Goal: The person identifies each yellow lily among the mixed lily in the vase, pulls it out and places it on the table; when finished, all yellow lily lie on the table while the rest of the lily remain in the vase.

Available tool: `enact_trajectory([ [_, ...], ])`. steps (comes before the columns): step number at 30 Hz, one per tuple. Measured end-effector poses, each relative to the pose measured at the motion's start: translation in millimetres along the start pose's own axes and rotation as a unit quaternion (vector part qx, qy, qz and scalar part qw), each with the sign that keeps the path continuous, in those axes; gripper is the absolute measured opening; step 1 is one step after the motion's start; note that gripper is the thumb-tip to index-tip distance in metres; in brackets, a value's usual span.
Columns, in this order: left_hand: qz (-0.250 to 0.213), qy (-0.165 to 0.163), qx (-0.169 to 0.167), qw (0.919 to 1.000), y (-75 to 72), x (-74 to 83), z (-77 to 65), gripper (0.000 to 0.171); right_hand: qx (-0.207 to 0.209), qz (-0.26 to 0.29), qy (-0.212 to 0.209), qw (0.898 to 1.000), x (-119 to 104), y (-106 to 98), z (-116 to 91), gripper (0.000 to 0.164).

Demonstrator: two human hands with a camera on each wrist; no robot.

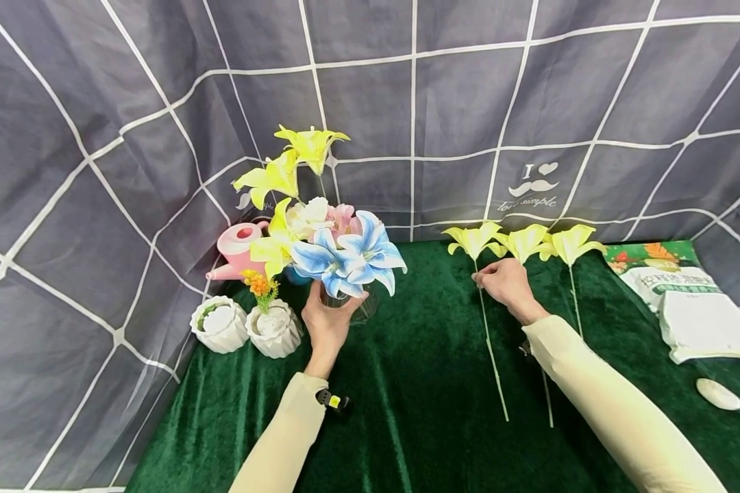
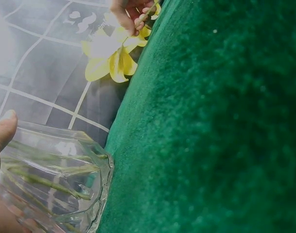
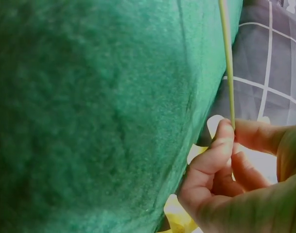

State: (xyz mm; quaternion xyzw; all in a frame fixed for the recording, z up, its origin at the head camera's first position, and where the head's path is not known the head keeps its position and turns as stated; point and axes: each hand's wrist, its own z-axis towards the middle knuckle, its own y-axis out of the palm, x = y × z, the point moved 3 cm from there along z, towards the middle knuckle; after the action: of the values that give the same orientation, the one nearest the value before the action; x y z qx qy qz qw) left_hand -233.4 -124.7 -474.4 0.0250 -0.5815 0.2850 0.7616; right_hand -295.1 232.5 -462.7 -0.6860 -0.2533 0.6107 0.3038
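One flower [image 1: 473, 242] in right hand [image 1: 507, 283], height unclear.

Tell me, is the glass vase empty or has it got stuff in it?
Not empty: green stems show inside the clear glass vase.

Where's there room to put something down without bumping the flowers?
A bare patch of green cloth lies between the glass vase and the yellow flower in the right hand; another is in front of the white pots. It's crowded around the vase, pots and pink watering can, and along the yellow flower row.
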Motion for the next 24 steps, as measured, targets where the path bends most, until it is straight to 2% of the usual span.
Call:
enact_trajectory([
  [6, -0.001, -0.002, -0.001, 1.0, 0.2, -1.1, -1.0, 0.071, -0.029, -0.001, 0.004, 1.0, 1, 3, -1, 0.024],
  [11, 0.003, 0.003, 0.0, 1.0, -0.4, -0.7, -1.0, 0.07, -0.038, 0.003, 0.007, 0.999, 1, 3, -2, 0.027],
  [18, 0.007, 0.005, 0.003, 1.0, -0.1, 0.7, -0.2, 0.07, -0.027, 0.001, 0.005, 1.0, 0, -1, -7, 0.03],
  [24, 0.003, 0.005, 0.004, 1.0, -0.2, 0.5, 0.4, 0.07, -0.015, 0.004, 0.003, 1.0, -10, -10, -20, 0.034],
])
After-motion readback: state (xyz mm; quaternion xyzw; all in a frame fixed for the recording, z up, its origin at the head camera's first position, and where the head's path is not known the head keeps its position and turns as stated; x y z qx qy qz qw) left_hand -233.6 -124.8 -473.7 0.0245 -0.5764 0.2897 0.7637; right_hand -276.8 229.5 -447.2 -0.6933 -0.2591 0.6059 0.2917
